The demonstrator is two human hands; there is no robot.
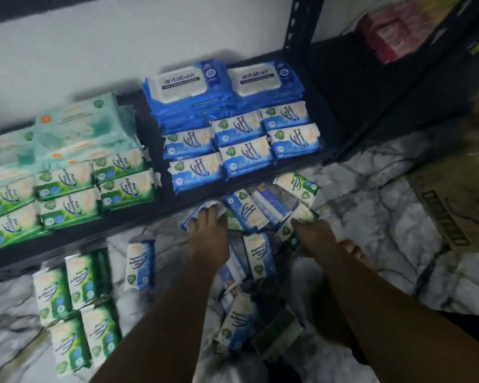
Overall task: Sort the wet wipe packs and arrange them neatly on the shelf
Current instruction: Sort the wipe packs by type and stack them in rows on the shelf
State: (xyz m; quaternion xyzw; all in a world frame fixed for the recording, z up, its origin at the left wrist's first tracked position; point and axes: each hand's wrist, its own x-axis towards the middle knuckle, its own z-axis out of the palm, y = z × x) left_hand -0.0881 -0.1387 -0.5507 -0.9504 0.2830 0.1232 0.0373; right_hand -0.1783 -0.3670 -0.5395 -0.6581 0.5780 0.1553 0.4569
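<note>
The left hand point(208, 230) curls its fingers over a blue pack point(198, 216) in the loose pile on the floor, just below the shelf point(343, 111). The right hand point(311, 234) reaches a green pack point(287, 234). Blur hides whether it grips the pack.

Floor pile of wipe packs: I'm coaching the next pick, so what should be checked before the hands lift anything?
1. Contact: left hand lies over a blue pack: ok.
2. Grip: whether the left hand holds it firmly: cannot tell.
3. Second pick: right hand holding the green pack at its fingertips: cannot tell.
4. Sorting: shelf has green stacks left, blue stacks right: ok.
5. Room: bare shelf right of the blue stacks: ok.
6. Source: floor pile sorted: not ok, blue and green mixed.
</note>
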